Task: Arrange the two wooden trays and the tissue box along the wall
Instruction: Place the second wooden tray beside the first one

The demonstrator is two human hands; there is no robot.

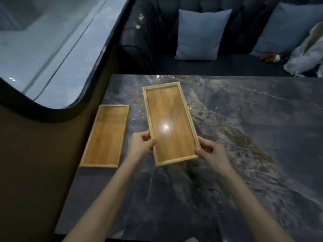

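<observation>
Two flat wooden trays with pale rims are in the head view. One tray (106, 135) lies on the dark marble table (244, 137) at its left edge, against the brown wall. The second tray (167, 119) is in the middle, its long side pointing away from me. My left hand (141, 145) grips its near left rim and my right hand (213, 154) grips its near right corner. Whether this tray rests on the table or is raised a little, I cannot tell. No tissue box is in view.
A brown wall (43, 154) with a curved window (52, 49) runs along the table's left side. Behind the table stands a dark sofa with two blue cushions (201, 34), a small brown toy (271, 57) and a white bundle (307, 55) at the right.
</observation>
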